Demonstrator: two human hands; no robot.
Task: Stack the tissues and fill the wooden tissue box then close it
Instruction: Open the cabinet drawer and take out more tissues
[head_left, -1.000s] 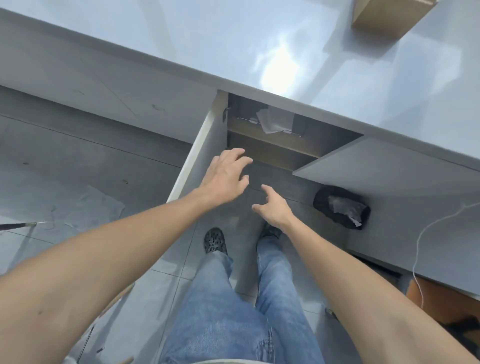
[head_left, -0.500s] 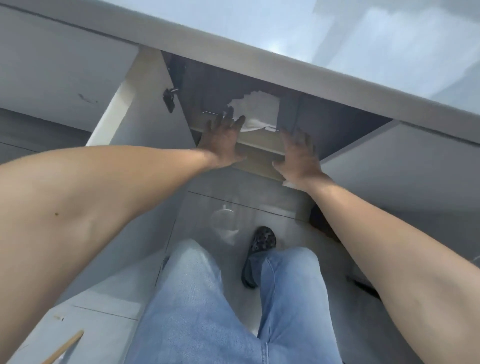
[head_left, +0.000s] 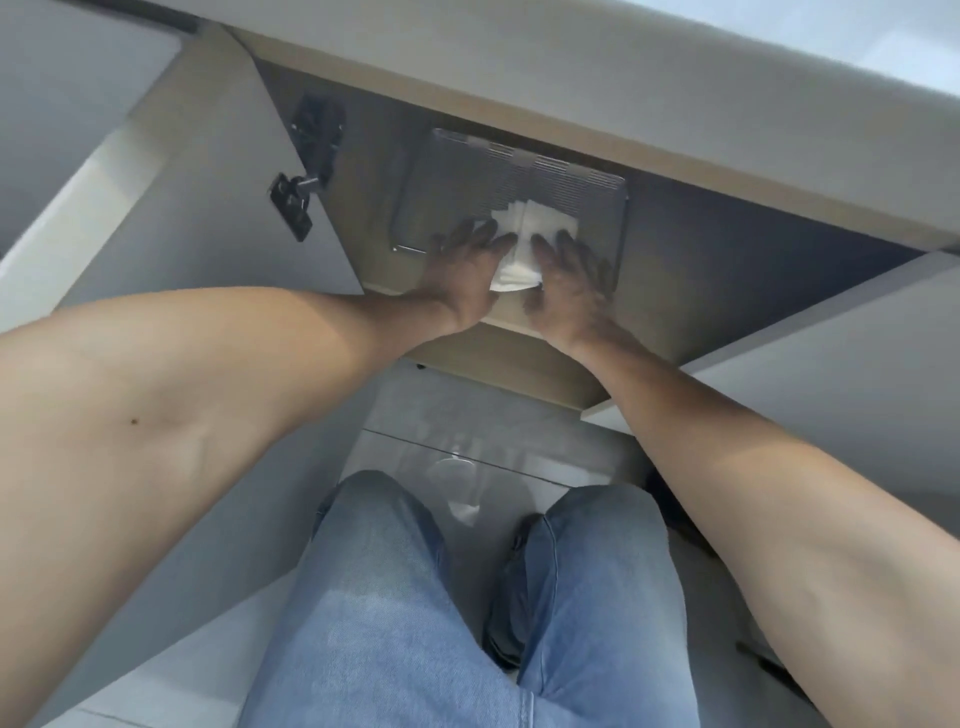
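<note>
Both hands on the tissues, deep inside the cabinet under the desk.

We're looking down past the pale grey desk (head_left: 649, 88) edge into an open cabinet, its light grey door (head_left: 171, 218) swung out to our left with a black hinge (head_left: 291, 205) on it, and a wooden shelf (head_left: 670, 291) inside. On that shelf lies a flat grey metal tray with slotted vents (head_left: 467, 176), and on it sits a small stack of white folded tissues (head_left: 524, 244), edges fanned and slightly uneven. Our left hand (head_left: 462, 270) presses in on the stack's left side, fingers spread and flat; our right hand (head_left: 569, 283) mirrors it on the right side. Both touch the tissues, palms cupping them between; we cannot tell whether they're lifted. Below, blue jeans (head_left: 415, 597) and glossy grey floor tiles (head_left: 467, 441).
</note>
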